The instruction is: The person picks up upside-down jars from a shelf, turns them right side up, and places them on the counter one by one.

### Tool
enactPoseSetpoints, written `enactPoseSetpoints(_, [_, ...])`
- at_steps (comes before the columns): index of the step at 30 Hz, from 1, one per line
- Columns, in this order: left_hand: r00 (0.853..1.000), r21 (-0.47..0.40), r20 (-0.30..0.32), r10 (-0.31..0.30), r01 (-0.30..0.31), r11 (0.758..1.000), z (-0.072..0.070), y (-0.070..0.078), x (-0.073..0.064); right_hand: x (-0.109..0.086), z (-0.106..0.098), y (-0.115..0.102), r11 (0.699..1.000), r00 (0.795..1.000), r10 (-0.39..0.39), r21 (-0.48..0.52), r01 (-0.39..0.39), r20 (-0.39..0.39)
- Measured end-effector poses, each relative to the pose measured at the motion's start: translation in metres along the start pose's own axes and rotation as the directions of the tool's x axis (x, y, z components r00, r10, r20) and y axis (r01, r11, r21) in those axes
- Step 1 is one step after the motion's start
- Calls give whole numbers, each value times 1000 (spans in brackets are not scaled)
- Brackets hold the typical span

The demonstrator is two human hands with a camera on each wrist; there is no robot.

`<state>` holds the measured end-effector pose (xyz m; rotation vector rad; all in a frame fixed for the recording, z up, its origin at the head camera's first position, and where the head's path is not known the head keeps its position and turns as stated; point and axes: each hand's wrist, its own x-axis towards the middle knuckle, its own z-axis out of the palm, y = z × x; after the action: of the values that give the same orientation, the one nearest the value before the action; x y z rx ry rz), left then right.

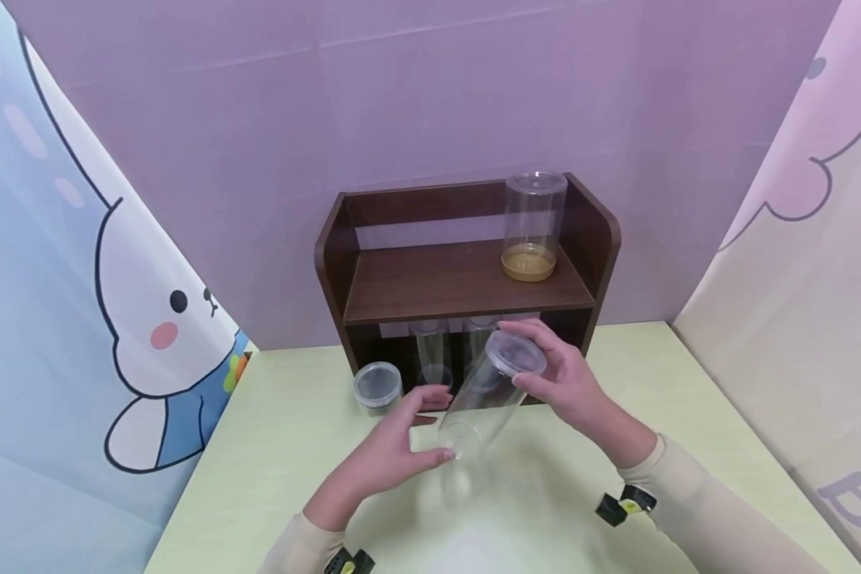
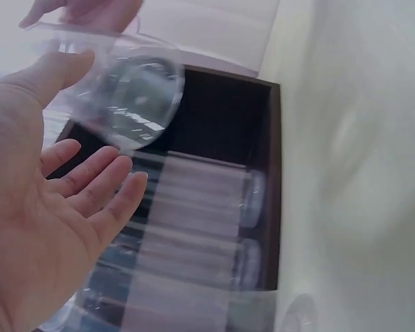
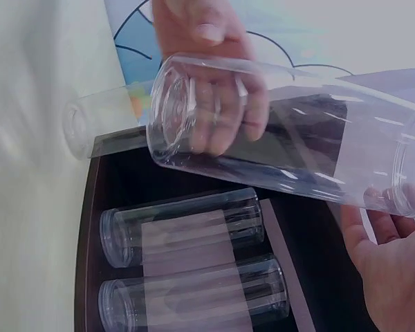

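A tall clear plastic jar (image 1: 479, 402) with a round lid (image 1: 516, 353) is held tilted over the table, its lidded end up and to the right. My right hand (image 1: 570, 387) grips it near the lid, thumb on the near side and fingers on the far side. Close to the lower end is my left hand (image 1: 387, 450), thumb reaching to the jar's bottom edge and fingers spread. From the left wrist, the round base of the jar (image 2: 142, 100) faces the camera beyond the loose fingers. The right wrist view shows the left hand (image 3: 207, 28) behind the clear wall.
A dark brown two-tier shelf (image 1: 466, 283) stands against the purple backdrop. On its upper tier sits a clear jar with a gold base (image 1: 531, 263). Two clear jars (image 3: 187, 225) stand in the lower tier. Another clear lidded jar (image 1: 378, 388) is at the shelf's front left.
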<state>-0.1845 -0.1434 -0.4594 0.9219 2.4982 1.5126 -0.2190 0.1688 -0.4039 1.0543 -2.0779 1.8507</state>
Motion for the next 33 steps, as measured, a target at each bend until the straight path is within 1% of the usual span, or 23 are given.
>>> enactPoseSetpoints(4, [999, 23, -28, 25, -25, 999, -10, 4, -3, -2, 2, 3, 999, 1000, 7, -42, -6, 19])
enactPoseSetpoints(9, [998, 51, -66, 14, -10, 999, -23, 9, -7, -5, 5, 13, 994, 999, -4, -106, 8, 39])
enactPoseSetpoints(11, [996, 62, -82, 20, -15, 998, -27, 11, -9, -6, 7, 17, 992, 999, 2, -128, 5, 51])
enactPoseSetpoints(17, [990, 76, -108, 91, -84, 994, -38, 16, -13, -6, 15, 27, 981, 995, 53, -193, -37, 80])
enactPoseSetpoints(26, [977, 91, -161, 138, -124, 988, -56, 19, -24, 1, 25, 42, 969, 989, 99, -236, -71, 108])
enactPoseSetpoints(29, [975, 111, -184, 126, -107, 988, -62, 19, -28, 4, 28, 46, 962, 987, 113, -260, -80, 115])
enactPoseSetpoints(33, [971, 140, -222, 87, -57, 989, -72, 20, -35, 8, 32, 52, 955, 985, 127, -284, -89, 120])
